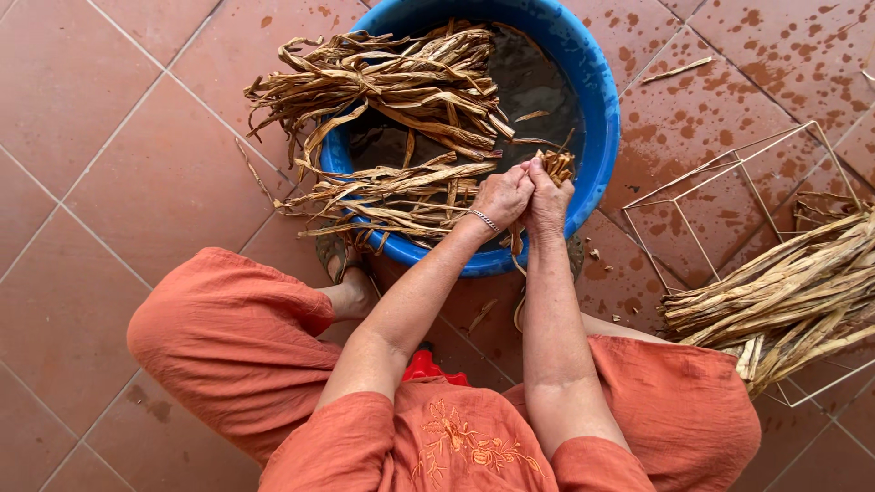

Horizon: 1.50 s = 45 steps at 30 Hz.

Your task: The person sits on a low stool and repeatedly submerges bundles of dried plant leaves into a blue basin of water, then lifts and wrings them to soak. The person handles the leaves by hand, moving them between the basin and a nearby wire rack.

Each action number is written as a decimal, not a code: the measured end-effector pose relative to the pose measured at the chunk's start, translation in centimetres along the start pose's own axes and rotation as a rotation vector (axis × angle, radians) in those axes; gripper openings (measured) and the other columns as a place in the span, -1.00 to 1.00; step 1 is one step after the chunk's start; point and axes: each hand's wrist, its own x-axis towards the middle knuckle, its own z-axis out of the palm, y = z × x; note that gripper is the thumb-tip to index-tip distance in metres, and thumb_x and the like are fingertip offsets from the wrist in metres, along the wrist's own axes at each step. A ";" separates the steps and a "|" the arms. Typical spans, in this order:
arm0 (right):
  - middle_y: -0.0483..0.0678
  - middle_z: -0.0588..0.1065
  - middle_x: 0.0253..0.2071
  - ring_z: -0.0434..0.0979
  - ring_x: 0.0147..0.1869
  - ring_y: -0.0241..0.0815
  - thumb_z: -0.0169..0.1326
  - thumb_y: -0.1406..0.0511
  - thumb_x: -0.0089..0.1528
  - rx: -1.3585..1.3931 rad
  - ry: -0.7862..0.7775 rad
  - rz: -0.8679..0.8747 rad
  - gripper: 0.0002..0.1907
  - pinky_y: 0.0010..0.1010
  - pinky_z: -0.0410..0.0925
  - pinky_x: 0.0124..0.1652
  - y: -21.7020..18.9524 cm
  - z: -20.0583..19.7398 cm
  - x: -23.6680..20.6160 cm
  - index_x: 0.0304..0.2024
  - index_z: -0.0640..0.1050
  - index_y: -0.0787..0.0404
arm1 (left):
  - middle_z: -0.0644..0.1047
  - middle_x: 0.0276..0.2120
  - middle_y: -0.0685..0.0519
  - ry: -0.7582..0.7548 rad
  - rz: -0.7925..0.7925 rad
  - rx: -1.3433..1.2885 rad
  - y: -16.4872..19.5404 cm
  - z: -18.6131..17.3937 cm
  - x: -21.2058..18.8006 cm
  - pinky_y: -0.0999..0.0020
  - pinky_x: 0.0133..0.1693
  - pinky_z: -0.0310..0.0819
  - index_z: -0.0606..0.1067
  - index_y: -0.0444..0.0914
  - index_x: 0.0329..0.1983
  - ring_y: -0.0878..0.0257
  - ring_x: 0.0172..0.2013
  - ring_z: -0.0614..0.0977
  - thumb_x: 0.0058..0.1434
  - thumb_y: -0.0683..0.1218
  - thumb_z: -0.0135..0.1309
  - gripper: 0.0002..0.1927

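Nearest the camera, the person sits low in orange clothing, knees spread, with a small red stool (427,366) just showing between them and one sandalled foot (339,264) tucked against the blue plastic basin (597,109). Both forearms reach forward and meet over the basin's near rim. The left hand (499,196), with a silver bracelet (486,220) at the wrist, and the right hand (547,200) are pressed together, each closed around the same short bunch of dried leaf strips (556,164), whose frayed ends stick up just beyond the knuckles. A strand hangs from the hands down over the rim.

The strips look brittle, so a hard twist or pull between the two fists could snap them or splinter them into the fingers. The basin holds murky water (538,87), and the tiles (137,164) to the right are already splashed; more drips could make the floor by the foot slick.

Further out, two loose bundles of strips (401,82) drape over the far-left rim and could slide off onto the floor if the basin is jostled. To the right, a stack of dried strips (784,301) lies across a thin wire frame (729,169), which could tip under that uneven load.
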 end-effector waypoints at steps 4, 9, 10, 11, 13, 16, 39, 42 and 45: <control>-0.02 0.56 -0.43 0.61 -0.42 -0.14 0.13 0.39 0.31 0.050 0.092 -0.006 -0.91 -0.30 0.52 -0.37 -0.8 -0.8 0.9 -0.29 0.55 0.30 | 0.63 -0.37 -0.21 -0.164 0.004 0.195 -0.1 1.5 -1.4 -0.01 -0.18 0.57 0.53 -0.25 -0.24 -0.18 -0.33 0.67 0.37 0.08 -0.18 -0.63; -0.03 0.54 -0.50 0.60 -0.49 -0.13 0.12 0.34 0.31 0.038 0.294 0.085 -0.84 -0.23 0.50 -0.49 -2.2 -2.4 2.6 -0.38 0.51 0.25 | 0.62 -0.45 -0.20 -0.208 0.048 0.115 -0.7 1.6 -4.9 -0.05 -0.22 0.53 0.49 -0.23 -0.20 -0.18 -0.37 0.65 0.32 0.02 -0.20 -0.70; -0.03 0.54 -0.51 0.59 -0.50 -0.13 0.13 0.33 0.31 0.044 0.289 0.082 -0.83 -0.24 0.49 -0.50 -2.3 -2.7 3.0 -0.38 0.50 0.23 | 0.62 -0.50 -0.19 -0.225 -0.024 0.067 -0.6 1.5 -5.3 -0.04 -0.23 0.53 0.48 -0.22 -0.17 -0.17 -0.38 0.65 0.31 0.03 -0.19 -0.71; -0.03 0.53 -0.51 0.58 -0.51 -0.13 0.13 0.32 0.32 0.048 0.285 0.080 -0.82 -0.24 0.48 -0.51 -2.4 -3.0 3.4 -0.39 0.50 0.22 | 0.61 -0.45 -0.19 -0.219 0.076 0.115 -0.6 1.2 -5.8 -0.05 -0.24 0.53 0.47 -0.21 -0.22 -0.18 -0.38 0.65 0.33 0.02 -0.18 -0.73; -0.03 0.54 -0.51 0.58 -0.51 -0.13 0.12 0.32 0.31 0.045 0.335 0.079 -0.82 -0.25 0.47 -0.52 -3.1 -3.8 4.5 -0.40 0.49 0.20 | 0.59 -0.36 -0.18 -0.199 0.270 0.216 -0.5 0.4 -6.7 -0.06 -0.25 0.52 0.46 -0.20 -0.31 -0.19 -0.36 0.63 0.37 0.00 -0.15 -0.75; -0.03 0.55 -0.52 0.58 -0.52 -0.13 0.12 0.32 0.31 0.034 0.398 0.080 -0.80 -0.26 0.47 -0.52 -3.8 -4.5 5.8 -0.42 0.49 0.20 | 0.58 -0.47 -0.19 -0.172 0.117 0.081 0.0 -0.4 -8.0 -0.11 -0.30 0.46 0.44 -0.22 -0.24 -0.23 -0.38 0.61 0.34 -0.01 -0.12 -0.79; 0.02 0.59 -0.53 0.63 -0.56 -0.21 0.08 0.27 0.33 -0.097 0.471 -0.517 -0.78 -0.33 0.61 -0.58 -14.1 -9.4 13.8 -0.33 0.54 0.31 | 0.52 -0.31 0.03 -0.200 0.128 0.448 -13.3 -8.4 -10.8 0.07 -0.14 0.31 0.49 -0.15 -0.23 0.03 -0.16 0.53 0.35 -0.02 -0.02 -0.86; -0.07 0.50 -0.50 0.55 -0.56 -0.31 0.07 0.23 0.36 -0.225 0.455 -0.565 -0.80 -0.46 0.56 -0.57 -12.7 -7.5 13.7 -0.22 0.51 0.25 | 0.51 -0.29 0.04 -0.189 0.124 0.620 -14.8 -7.5 -10.1 0.05 -0.10 0.33 0.54 -0.09 -0.24 0.06 -0.11 0.53 0.26 -0.06 0.09 -0.94; -0.09 0.49 -0.22 0.53 -0.29 -0.34 0.13 0.31 0.36 -0.384 0.245 -0.523 -0.82 -0.49 0.55 -0.31 -8.5 -5.0 12.9 -0.01 0.45 0.13 | 0.52 -0.15 0.03 -0.220 0.082 0.638 -14.4 -5.1 -8.7 0.05 0.05 0.41 0.53 -0.05 -0.04 0.06 0.03 0.53 0.35 -0.09 0.10 -0.85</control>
